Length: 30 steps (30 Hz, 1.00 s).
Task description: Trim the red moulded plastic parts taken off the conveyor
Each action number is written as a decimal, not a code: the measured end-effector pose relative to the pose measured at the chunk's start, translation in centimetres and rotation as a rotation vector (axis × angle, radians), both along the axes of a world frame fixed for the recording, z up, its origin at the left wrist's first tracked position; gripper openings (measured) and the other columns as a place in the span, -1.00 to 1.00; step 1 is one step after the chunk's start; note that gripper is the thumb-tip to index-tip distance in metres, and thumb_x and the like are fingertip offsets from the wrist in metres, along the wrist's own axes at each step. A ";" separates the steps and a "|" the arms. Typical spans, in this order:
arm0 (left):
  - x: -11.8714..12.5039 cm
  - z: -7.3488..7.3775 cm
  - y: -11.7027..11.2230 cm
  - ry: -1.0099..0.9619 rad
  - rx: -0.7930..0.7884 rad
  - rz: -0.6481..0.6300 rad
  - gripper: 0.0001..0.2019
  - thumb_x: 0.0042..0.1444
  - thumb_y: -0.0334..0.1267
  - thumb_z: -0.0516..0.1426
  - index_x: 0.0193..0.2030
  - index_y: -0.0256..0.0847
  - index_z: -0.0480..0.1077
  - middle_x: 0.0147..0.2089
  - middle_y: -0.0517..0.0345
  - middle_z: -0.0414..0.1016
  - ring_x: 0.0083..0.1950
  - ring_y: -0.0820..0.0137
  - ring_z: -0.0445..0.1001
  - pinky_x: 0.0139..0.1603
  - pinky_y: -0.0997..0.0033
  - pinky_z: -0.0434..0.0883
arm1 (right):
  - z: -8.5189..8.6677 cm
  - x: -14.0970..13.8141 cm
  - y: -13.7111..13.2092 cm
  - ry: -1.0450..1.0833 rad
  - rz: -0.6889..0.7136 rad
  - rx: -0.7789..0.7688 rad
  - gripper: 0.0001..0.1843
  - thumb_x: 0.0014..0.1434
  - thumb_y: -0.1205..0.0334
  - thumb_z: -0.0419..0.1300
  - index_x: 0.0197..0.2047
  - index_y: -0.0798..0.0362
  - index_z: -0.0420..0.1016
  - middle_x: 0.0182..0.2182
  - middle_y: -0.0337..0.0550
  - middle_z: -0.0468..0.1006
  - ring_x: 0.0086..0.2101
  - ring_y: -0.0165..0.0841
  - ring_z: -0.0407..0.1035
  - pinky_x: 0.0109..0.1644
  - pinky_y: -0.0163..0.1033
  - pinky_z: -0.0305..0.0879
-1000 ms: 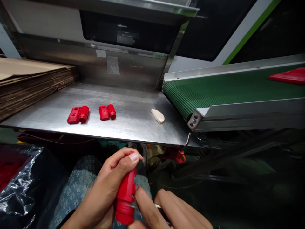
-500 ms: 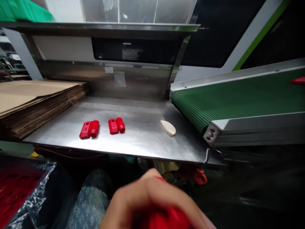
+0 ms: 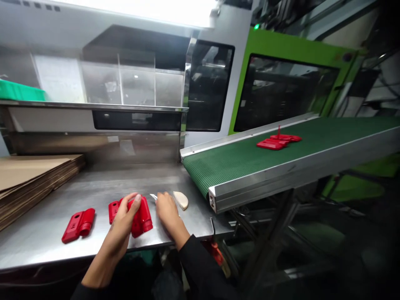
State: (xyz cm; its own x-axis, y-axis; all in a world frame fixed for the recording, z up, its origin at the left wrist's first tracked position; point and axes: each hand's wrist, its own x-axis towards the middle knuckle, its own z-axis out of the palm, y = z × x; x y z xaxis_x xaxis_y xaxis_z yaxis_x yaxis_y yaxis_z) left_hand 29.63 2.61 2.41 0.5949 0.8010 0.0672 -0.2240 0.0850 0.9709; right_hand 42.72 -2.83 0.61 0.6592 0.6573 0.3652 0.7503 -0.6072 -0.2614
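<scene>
My left hand [image 3: 122, 221] is closed on a red plastic part [image 3: 143, 216] with a flat side and a rounded barrel, held just above the metal table. Beneath and behind that hand, partly hidden, lies a second red plastic part [image 3: 113, 209]. Another such part [image 3: 78, 225] rests farther left. My right hand [image 3: 167, 211] grips a small knife; its pointed silver blade [image 3: 153, 196] sticks out toward the held part, while the handle is mostly covered by my fingers. Just right of that hand lies a cream half-round piece [image 3: 181, 200].
A green conveyor belt [image 3: 225, 164] slopes down to the table's right end, carrying red moulded pieces [image 3: 278, 141] with a thin upright stem. Stacked cardboard sheets [image 3: 37, 175] fill the left. A metal shelf [image 3: 125, 106] runs behind the metal table [image 3: 34, 246].
The view has swung up and to the right. A blurred hand with something red was close to the camera; now both hands are over the table, the left with a red part, the right with a knife.
</scene>
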 end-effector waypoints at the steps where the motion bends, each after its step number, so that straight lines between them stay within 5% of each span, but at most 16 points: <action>1: -1.2 -0.4 -0.5 -0.032 -0.077 -0.032 -0.44 0.02 0.02 0.26 0.14 -0.12 0.34 -0.03 -0.01 0.50 0.06 0.16 0.46 0.07 0.21 0.35 | 0.0 0.6 0.3 -0.004 -0.018 -0.001 -0.78 0.28 0.16 0.14 -0.09 0.12 0.44 -0.18 -0.16 0.52 -0.18 -0.34 0.44 -0.08 -0.10 0.43; 6: -6.6 -2.9 -2.8 -0.216 -0.418 -0.262 -0.19 -0.11 -0.32 0.37 0.31 -0.14 0.19 -0.08 -0.01 0.59 -0.05 0.10 0.56 -0.07 0.23 0.48 | 0.2 4.7 -1.9 0.022 -0.285 -0.035 -0.68 0.27 0.12 0.15 0.03 0.10 0.38 0.00 -0.04 0.44 -0.04 -0.24 0.38 0.00 -0.01 0.40; 11: -7.7 -4.9 -4.5 -0.308 -0.725 -0.172 -0.32 0.02 -0.51 0.23 0.29 -0.17 0.17 -0.26 0.10 0.63 -0.26 0.25 0.62 -0.15 0.26 0.53 | 0.9 6.0 -2.2 0.087 -0.324 -0.083 -0.73 0.24 0.12 0.20 -0.07 0.11 0.43 -0.10 -0.10 0.49 -0.13 -0.29 0.43 -0.05 -0.04 0.43; 17: -8.6 -4.2 -5.4 -0.560 -0.787 -0.393 -0.33 0.16 -0.43 0.08 0.38 -0.06 -0.02 0.13 -0.14 0.50 0.14 -0.01 0.47 0.18 -0.19 0.31 | 2.8 -3.9 -8.0 -0.013 -0.081 0.237 -0.63 0.37 0.05 -0.06 0.13 0.05 0.22 -0.03 -0.10 0.50 -0.02 -0.33 0.41 0.04 -0.19 0.37; 19: -9.1 -3.6 -5.5 -0.587 -0.825 -0.468 -0.43 0.25 -0.23 0.03 0.39 -0.06 0.02 0.07 -0.15 0.53 0.14 -0.02 0.46 0.19 -0.19 0.28 | 2.9 -8.1 -11.0 -0.048 0.047 0.345 -0.60 0.33 -0.02 0.00 0.19 -0.13 0.19 0.04 -0.25 0.49 -0.01 -0.42 0.41 0.01 -0.33 0.37; 21: -9.2 -3.3 -5.9 -0.564 -0.856 -0.531 -0.44 0.29 0.02 -0.05 0.37 -0.10 0.11 -0.01 -0.13 0.57 0.12 0.02 0.48 0.17 -0.09 0.31 | 2.7 -11.7 -12.7 -0.129 0.310 0.414 -0.61 0.29 0.13 0.10 0.18 -0.10 0.27 -0.07 -0.24 0.54 -0.12 -0.44 0.47 -0.09 -0.40 0.39; 23: -9.0 -3.5 -6.7 -0.463 -0.787 -0.489 -0.39 0.26 0.16 -0.08 0.30 -0.16 0.26 -0.07 -0.10 0.59 0.09 0.08 0.49 0.13 0.09 0.35 | 2.5 -14.0 -12.5 -0.190 0.468 0.414 -0.62 0.28 0.28 0.10 0.16 0.02 0.32 -0.22 -0.17 0.55 -0.27 -0.41 0.48 -0.24 -0.38 0.41; 26: -8.6 -4.2 -8.3 -0.229 -0.501 -0.247 -0.35 0.13 0.26 0.02 0.10 -0.24 0.47 -0.12 -0.07 0.60 0.02 0.11 0.49 0.04 0.28 0.39 | 2.1 -15.3 -10.6 -0.200 0.457 0.344 -0.71 0.33 0.28 0.01 0.06 0.10 0.41 -0.38 -0.16 0.47 -0.47 -0.38 0.40 -0.42 -0.29 0.36; 30: -8.7 -4.5 -9.3 -0.109 -0.262 -0.128 -0.33 0.11 0.32 -0.05 -0.04 -0.20 0.55 -0.11 -0.02 0.60 0.00 0.11 0.47 0.05 0.29 0.37 | 1.6 -15.7 -10.0 -0.220 0.472 0.367 -0.69 0.32 0.32 0.03 0.09 0.17 0.39 -0.32 -0.06 0.49 -0.40 -0.34 0.41 -0.37 -0.26 0.38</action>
